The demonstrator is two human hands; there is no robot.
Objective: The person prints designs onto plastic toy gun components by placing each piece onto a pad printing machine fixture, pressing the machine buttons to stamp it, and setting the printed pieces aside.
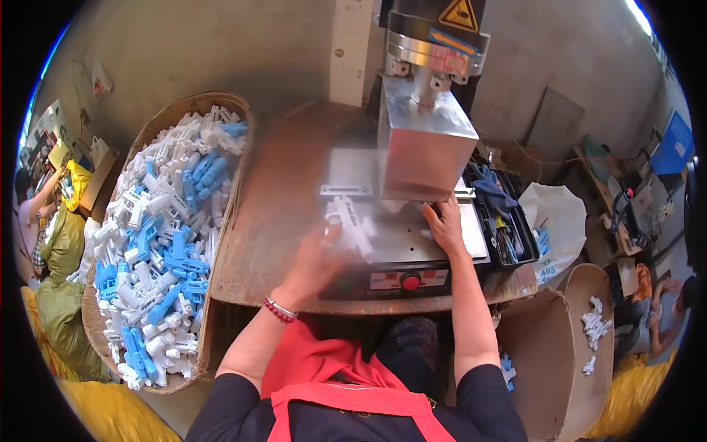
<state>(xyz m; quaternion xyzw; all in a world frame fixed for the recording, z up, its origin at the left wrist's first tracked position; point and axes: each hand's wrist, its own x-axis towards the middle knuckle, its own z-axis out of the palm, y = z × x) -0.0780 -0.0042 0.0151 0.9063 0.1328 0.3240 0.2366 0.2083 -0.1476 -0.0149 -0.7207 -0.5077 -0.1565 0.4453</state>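
My left hand [324, 254], smeared by motion and wearing a red bead bracelet and a light bangle, has its fingers on a white toy gun [352, 227] with dark lettering. The gun is held over the front left of the press's metal base plate [398, 243]. My right hand [446, 227] is at the lower front edge of a big shiny metal block [426, 151], thumb and forefinger apart. Nothing shows between those fingers, though what lies under the block is hidden. The block hangs from the press head [434, 55].
A deep cardboard bin [239, 147] of white and blue toy guns stands left. Right of the press are a black tool tray [515, 239], a white sack [556, 221] and a cardboard box [541, 353] with white pieces. A red button [410, 281] fronts the base. Other people sit at both sides.
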